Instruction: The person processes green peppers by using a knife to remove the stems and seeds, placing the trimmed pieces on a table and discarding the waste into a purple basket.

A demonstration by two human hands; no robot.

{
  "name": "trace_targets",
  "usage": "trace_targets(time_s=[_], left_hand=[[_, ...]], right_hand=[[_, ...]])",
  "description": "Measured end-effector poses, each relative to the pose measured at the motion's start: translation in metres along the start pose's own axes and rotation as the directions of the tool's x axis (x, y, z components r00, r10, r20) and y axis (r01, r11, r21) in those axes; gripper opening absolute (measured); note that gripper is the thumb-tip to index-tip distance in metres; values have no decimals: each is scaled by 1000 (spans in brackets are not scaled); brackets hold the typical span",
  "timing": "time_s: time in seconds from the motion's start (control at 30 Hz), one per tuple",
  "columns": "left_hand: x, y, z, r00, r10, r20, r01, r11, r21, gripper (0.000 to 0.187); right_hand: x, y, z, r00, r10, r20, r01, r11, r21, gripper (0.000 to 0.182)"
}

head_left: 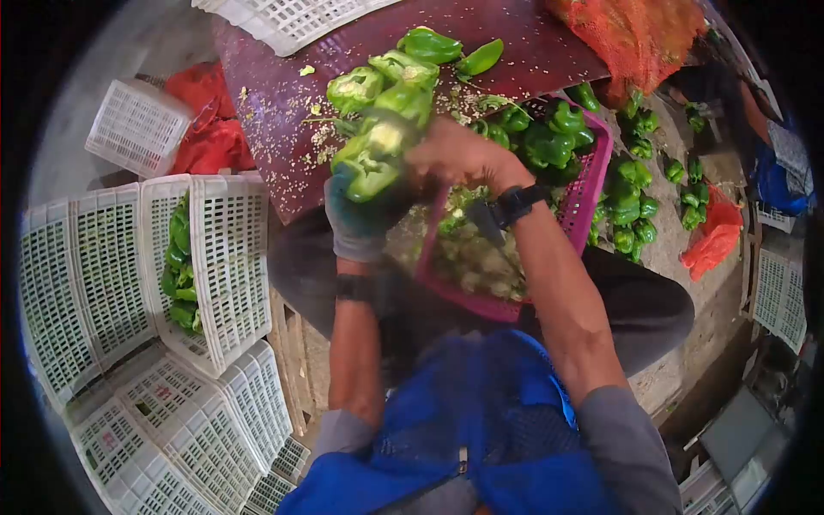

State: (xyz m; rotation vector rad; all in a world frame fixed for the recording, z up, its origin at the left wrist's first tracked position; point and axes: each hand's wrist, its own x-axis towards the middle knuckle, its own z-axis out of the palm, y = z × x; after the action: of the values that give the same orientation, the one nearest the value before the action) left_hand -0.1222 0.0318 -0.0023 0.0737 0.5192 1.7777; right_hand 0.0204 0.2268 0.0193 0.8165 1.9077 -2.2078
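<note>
My left hand [354, 219], in a pale glove with a dark wristband, is closed around a cut-open green bell pepper [371, 176] whose pale inside shows. My right hand [463, 159], bare and blurred by motion, is right beside that pepper with its fingers curled. From its heel juts a dark flat piece [487, 223] near the wristwatch [517, 204]; I cannot tell what it is. Just beyond, halved peppers [356, 88] and whole green peppers [429, 45] lie on the dark red board [532, 43], which is strewn with seeds.
A pink basket [596, 184] at my lap holds green peppers and, nearer me, pale cores [481, 262]. White crates [232, 257] stand at left, one with peppers inside. More peppers [631, 206] lie on the floor at right, near orange net bags [635, 39]. Another person's arm [755, 112] shows far right.
</note>
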Motion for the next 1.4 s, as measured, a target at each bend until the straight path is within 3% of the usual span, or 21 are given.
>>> trace_targets(time_s=[0.1, 0.17, 0.2, 0.27, 0.33, 0.4, 0.5, 0.6, 0.63, 0.7, 0.8, 0.9, 0.93, 0.97, 1.07, 1.13, 1.17, 1.27, 1.33, 1.37, 1.4], left_hand=[[-7, 0, 26, 981, 132, -141, -98, 969, 225, 72], [-8, -1, 19, 985, 138, -101, -122, 981, 150, 72], [-8, -3, 14, 987, 140, -81, -131, 985, 110, 72], [-6, -5, -1, 970, 239, -49, -204, 904, 375, 69], [-8, -3, 10, 970, 240, -30, -211, 901, 378, 67], [-9, -4, 24, 989, 145, -21, -142, 983, 114, 65], [-8, -12, 18, 919, 386, -74, -298, 807, 511, 63], [-8, -11, 25, 907, 420, -25, -317, 721, 616, 57], [-11, -9, 29, 907, 422, -7, -319, 696, 644, 56], [-13, -8, 37, 905, 424, 38, -323, 628, 708, 52], [-16, -7, 45, 848, 449, 281, -391, 173, 904, 48], [-10, -9, 3, 841, 436, 320, -348, -18, 937, 62], [-12, -11, 19, 938, 329, 106, -293, 593, 750, 64], [-14, -13, 37, 973, 200, -115, -169, 957, 236, 67], [-15, -17, 34, 996, 79, 41, -86, 976, 200, 61], [-23, -24, 47, 957, 244, 157, -274, 579, 768, 54], [-26, -29, 49, 929, 279, 244, -332, 331, 883, 51], [-40, -32, 56, 946, 273, 172, -271, 384, 882, 54], [-49, -39, 63, 991, 133, -2, -122, 919, 376, 58], [-49, -39, 52, 971, 165, 171, -238, 685, 688, 61], [-49, -40, 53, 963, 188, 191, -267, 611, 745, 60]], right_hand=[[9, -3, 2, 987, -18, -158, 40, 989, 140, 34], [24, -2, -6, 971, 27, -239, -5, 996, 92, 31], [37, 6, -5, 915, -63, -399, 73, 997, 12, 31], [59, 19, 5, 712, -260, -652, 186, 965, -183, 32], [57, 10, 9, 576, -329, -748, 110, 938, -328, 36], [46, 5, 16, 512, -343, -787, 221, 939, -265, 36], [15, -10, 31, 650, -357, -671, 347, 925, -156, 39], [7, -16, 36, 739, -417, -529, 390, 905, -169, 38], [-6, -28, 36, 820, -357, -447, 419, 907, 43, 35], [-2, -29, 35, 829, -301, -471, 386, 918, 93, 34], [15, -21, 38, 707, -430, -562, 495, 868, -42, 28], [-24, -20, 52, 723, -442, -531, 488, 871, -62, 28], [-38, -24, 59, 714, -459, -529, 439, 882, -173, 30], [-54, -26, 65, 705, -472, -529, 379, 881, -282, 32], [-66, -14, 74, 631, -587, -507, 279, 781, -558, 32], [-71, -10, 78, 628, -576, -523, 184, 764, -619, 28], [-75, -8, 77, 632, -597, -495, 202, 743, -638, 24], [-87, -3, 77, 612, -667, -426, 244, 671, -701, 22], [-105, 5, 78, 598, -575, -558, 274, 801, -532, 19], [-118, 3, 80, 593, -522, -613, 292, 849, -440, 18], [-130, 0, 83, 593, -531, -606, 356, 847, -394, 19]])
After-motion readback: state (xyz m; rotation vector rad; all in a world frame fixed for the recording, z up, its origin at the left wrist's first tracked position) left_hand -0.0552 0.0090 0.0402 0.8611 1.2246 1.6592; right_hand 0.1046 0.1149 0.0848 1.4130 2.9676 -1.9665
